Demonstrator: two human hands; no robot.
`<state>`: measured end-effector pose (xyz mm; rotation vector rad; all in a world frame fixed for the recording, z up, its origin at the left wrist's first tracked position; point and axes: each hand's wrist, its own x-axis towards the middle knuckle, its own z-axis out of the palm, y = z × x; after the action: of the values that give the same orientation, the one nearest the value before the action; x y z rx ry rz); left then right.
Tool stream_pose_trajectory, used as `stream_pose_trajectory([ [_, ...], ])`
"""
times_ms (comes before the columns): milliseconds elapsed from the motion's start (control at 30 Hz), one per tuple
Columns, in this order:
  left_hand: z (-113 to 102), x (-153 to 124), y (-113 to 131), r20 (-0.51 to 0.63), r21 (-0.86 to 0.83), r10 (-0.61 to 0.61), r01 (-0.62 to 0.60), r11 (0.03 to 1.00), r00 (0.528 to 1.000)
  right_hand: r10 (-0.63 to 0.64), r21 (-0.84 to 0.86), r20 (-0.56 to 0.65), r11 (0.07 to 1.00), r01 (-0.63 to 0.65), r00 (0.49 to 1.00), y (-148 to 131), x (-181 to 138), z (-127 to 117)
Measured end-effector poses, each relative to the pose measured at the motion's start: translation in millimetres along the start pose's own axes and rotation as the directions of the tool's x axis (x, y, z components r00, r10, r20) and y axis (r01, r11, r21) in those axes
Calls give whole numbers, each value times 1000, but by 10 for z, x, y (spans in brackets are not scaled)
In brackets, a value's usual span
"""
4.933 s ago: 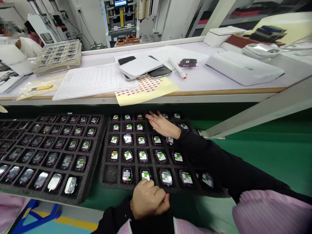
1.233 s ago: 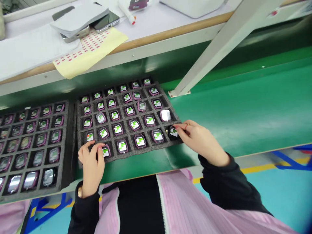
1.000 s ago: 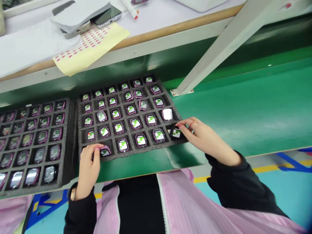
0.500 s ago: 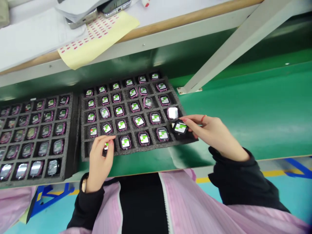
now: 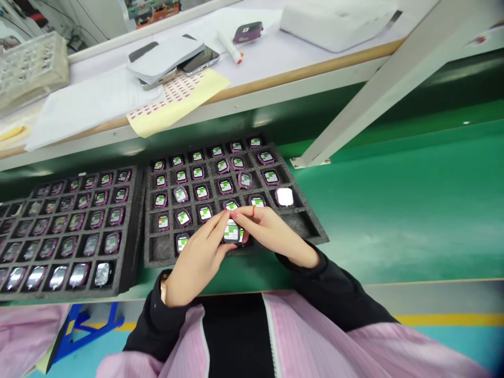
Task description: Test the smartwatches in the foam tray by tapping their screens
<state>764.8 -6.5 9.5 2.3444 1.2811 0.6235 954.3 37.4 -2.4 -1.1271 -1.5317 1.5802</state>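
Note:
In front of me my left hand and my right hand meet over the front of a dark foam tray. Between their fingertips they grip a smartwatch, its lit screen showing green and white blocks. Most other watches in the tray have purple cases and similar lit screens. One watch with an all-white screen sits in the right column. The front-right compartment and the front-left one hold no watch. My hands hide part of the front rows.
A second foam tray of watches stands to the left. A metal post rises from the green bench behind. On the raised shelf lie papers, phones, a yellow sticker sheet, a marker and another purple watch-like device.
My right hand has carried the watch leftwards from the tray's front-right corner. My left hand has moved right from the front-left corner to join it. The view has tilted up, showing more shelf.

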Motion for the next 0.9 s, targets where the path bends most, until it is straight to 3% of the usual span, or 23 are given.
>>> stream_pose_trajectory([
  [233, 55, -102, -50, -116, 80, -92, 102, 992, 989, 34, 140, 2, 990, -34, 999, 93, -3, 87],
  [333, 82, -107, -36, -241, 2, -120, 124, 992, 963, 54, 206, 31, 977, -59, 998, 107, 1, 114],
  [433, 74, -106, -14, -334, -183, -224, 170, 968, 915, 116, 344, 93, 928, -142, 989, 111, -1, 178],
  [600, 124, -146, -80, -303, -565, -396, 171, 807, 867, 127, 632, 298, 716, -295, 946, 106, -11, 324],
  [800, 194, -211, -173, -177, -814, -519, 172, 555, 836, 139, 726, 331, 594, -347, 933, 133, 29, 381],
  [900, 211, -226, -189, -217, -802, -508, 145, 580, 833, 156, 746, 331, 561, -359, 931, 133, 34, 383],
])
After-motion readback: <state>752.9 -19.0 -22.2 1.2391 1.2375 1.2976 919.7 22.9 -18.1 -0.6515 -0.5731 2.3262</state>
